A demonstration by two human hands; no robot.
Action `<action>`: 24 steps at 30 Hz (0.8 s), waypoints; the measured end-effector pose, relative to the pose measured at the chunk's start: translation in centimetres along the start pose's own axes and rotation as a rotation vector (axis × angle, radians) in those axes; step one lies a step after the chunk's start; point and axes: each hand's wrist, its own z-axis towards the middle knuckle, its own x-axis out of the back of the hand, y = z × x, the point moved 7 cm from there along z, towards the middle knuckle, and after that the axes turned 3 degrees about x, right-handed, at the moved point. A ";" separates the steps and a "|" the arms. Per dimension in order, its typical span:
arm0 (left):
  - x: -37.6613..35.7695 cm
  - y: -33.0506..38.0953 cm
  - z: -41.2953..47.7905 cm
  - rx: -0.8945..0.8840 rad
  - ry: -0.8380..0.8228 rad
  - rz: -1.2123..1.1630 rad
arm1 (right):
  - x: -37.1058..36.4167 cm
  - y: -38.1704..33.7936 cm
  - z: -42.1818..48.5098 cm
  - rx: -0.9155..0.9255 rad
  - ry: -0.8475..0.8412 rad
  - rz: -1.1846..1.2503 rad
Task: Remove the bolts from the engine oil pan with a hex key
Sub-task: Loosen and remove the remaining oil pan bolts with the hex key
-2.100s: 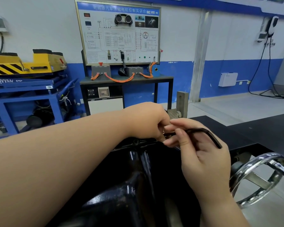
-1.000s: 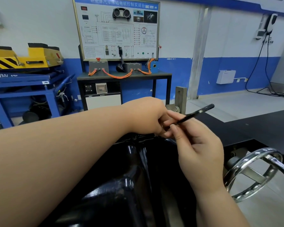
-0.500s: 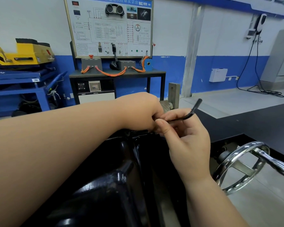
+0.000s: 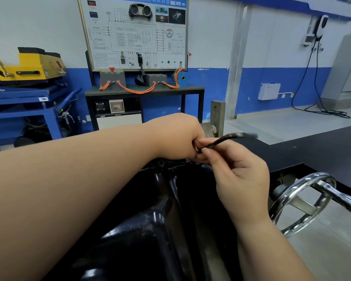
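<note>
Right hand (image 4: 241, 175) pinches a thin, bent black hex key (image 4: 229, 138), tip blurred; left hand (image 4: 176, 136) curls at the key's other end, its grasp hidden. Below them lies the glossy black oil pan (image 4: 160, 209); a chrome handwheel (image 4: 304, 201) sits to their right.

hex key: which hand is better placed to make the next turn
Right, probably. The right hand pinches the hex key on its shaft, and the bent end sticks out free to swing. The left hand is bunched at the key's tip above the oil pan, fingers hidden, seemingly only steadying.
</note>
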 end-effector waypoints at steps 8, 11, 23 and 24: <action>0.2 0.5 -0.2 -0.054 0.015 -0.058 | 0.4 0.8 0.1 -0.066 0.057 -0.035; 0.1 0.5 -0.1 -0.034 0.005 -0.038 | 0.2 0.9 0.0 -0.106 0.019 0.017; 0.0 0.0 -0.1 0.014 -0.025 -0.108 | -0.1 0.1 -0.1 -0.016 0.006 0.035; -0.1 0.0 -0.1 0.015 -0.033 -0.113 | 0.1 0.1 -0.1 -0.022 0.031 0.044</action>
